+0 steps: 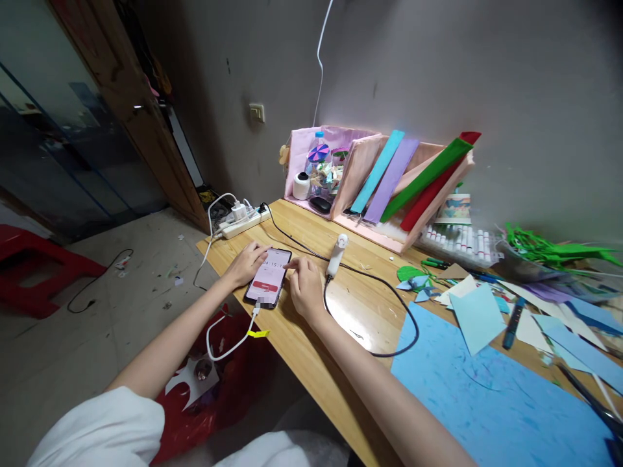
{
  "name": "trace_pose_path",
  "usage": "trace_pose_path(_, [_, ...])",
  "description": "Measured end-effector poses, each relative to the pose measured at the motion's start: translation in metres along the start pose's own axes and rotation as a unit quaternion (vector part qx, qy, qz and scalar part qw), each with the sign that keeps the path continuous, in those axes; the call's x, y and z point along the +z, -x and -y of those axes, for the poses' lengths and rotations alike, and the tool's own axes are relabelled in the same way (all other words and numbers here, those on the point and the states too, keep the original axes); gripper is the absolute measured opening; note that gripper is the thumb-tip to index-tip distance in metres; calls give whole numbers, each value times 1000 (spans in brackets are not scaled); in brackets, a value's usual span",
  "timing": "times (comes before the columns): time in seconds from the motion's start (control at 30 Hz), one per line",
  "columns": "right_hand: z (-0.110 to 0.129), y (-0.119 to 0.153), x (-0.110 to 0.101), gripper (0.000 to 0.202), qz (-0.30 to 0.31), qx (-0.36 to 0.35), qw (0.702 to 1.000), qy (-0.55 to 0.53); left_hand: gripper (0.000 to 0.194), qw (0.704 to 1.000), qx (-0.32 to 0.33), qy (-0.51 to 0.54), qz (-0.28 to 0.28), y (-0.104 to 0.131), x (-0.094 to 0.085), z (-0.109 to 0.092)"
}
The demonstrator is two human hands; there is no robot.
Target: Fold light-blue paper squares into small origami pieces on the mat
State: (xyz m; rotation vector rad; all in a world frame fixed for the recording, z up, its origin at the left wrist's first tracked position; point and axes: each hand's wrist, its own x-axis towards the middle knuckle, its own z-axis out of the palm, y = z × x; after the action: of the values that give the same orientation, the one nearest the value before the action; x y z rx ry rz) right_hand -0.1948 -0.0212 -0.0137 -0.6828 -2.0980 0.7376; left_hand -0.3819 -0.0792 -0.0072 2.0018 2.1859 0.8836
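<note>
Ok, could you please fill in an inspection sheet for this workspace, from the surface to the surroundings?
Surface: light wooden table, glare near the middle.
Job's things: smartphone lying screen up, showing large digits and a red button.
Clutter: paper scraps beside and over a blue sheet; white markers behind.
Hands: left hand touches the phone's upper left edge; right hand points at its right edge, contact unclear.
Cables: white cable plugged into the phone, hanging past the table edge; black cable looping across the table.
Surroundings: red stool and wooden door on the left; floor littered.
Liquid spills: nothing seen.
</note>
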Motion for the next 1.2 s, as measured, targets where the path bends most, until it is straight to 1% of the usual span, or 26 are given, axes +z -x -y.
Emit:
trace_pose_path(0.23, [1,-1,0,20,-5,3,1000,-5,44,1000,9,-3,-4,-1,0,1])
trace_pose_path(0.37, [1,-1,0,20,-6,3,1000,-7,42,1000,15,-4,-20,-1,0,1])
trace_pose_path(0.43, [1,-1,0,20,-7,3,1000,-8,43,999,16,-5,-39,1,0,0])
trace_pose_path(0.6, [0,-1,0,21,-4,3,1000,-8,49,994,2,-11,-111,8,-3,1])
trace_pose_path(0.7, [1,-1,0,21,1,-2,1000,-10,49,991,-3,-16,-134,9,-4,2])
trace_pose_path(0.93, [1,-1,3,27,34,-29,999,-14,47,989,-10,-24,-144,9,-2,1])
trace_pose_path(1.07, [-1,-1,6,31,49,-36,998,-14,46,989,-9,-25,-143,10,-2,0])
trace_pose_path(1.2, [-3,-2,8,30,56,-33,998,-10,45,989,-7,-23,-145,9,-2,0])
